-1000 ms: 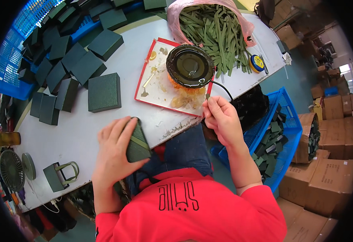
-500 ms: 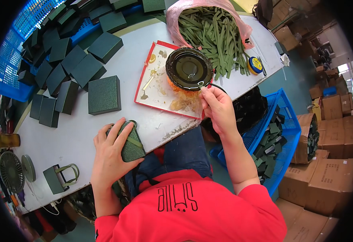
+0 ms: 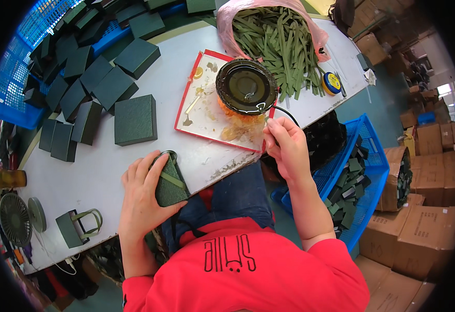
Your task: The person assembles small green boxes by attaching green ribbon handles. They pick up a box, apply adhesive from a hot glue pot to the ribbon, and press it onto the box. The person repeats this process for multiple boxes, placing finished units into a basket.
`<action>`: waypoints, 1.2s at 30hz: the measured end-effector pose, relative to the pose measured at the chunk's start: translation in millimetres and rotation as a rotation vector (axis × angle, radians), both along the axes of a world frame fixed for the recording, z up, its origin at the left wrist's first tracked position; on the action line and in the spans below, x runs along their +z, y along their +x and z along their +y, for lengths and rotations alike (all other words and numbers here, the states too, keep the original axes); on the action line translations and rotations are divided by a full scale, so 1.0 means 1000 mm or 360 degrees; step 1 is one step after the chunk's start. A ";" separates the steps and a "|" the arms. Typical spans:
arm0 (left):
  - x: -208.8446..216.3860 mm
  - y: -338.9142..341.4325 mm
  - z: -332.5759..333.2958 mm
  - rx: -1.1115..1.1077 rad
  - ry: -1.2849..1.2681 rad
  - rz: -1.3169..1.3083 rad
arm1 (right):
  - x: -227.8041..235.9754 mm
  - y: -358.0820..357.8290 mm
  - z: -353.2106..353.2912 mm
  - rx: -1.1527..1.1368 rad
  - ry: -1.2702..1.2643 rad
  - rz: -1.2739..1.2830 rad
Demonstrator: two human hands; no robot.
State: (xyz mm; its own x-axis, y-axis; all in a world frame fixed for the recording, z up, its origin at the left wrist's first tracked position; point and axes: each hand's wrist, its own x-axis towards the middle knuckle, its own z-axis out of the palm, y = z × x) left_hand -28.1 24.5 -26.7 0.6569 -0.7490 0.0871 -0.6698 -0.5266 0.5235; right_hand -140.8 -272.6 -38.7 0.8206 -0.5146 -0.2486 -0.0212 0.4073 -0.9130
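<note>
My left hand (image 3: 143,193) is closed around a small dark green box (image 3: 171,195) at the table's front edge. A lighter green ribbon (image 3: 173,180) crosses that box, and a dark loop stands up at its far end. My right hand (image 3: 291,148) pinches a small greenish thing whose kind I cannot make out, just off the near right rim of a round black pot (image 3: 245,87). Shiny dark liquid fills the pot. Beneath it is a white tray with a red rim (image 3: 187,99), smeared with amber residue.
Dark green boxes (image 3: 135,119) cover the table's left, near a blue crate (image 3: 9,99). Green ribbon strips (image 3: 284,49) spill from a pink bag (image 3: 228,31). A green box with a ribbon handle (image 3: 70,231) lies near a fan (image 3: 14,218). Another blue crate (image 3: 375,151) stands right.
My right hand has drawn back from the pot's rim, slightly right and toward me, still pinching the small thing. The left hand keeps hold of the box, turned slightly.
</note>
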 end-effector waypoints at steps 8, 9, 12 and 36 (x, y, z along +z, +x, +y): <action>-0.001 0.007 0.001 -0.0218 -0.0420 0.0132 | 0.021 -0.008 0.028 0.0408 -0.0118 0.0100; 0.002 0.009 -0.002 -0.0258 -0.0558 0.0257 | 0.025 -0.010 0.037 0.0521 -0.0158 0.0145; 0.000 0.010 -0.005 -0.0348 -0.0691 0.0313 | 0.028 -0.015 0.058 0.0951 -0.0070 0.0261; 0.006 0.008 -0.014 -0.0527 -0.0570 0.0087 | 0.021 -0.006 0.091 0.1319 -0.0430 0.0533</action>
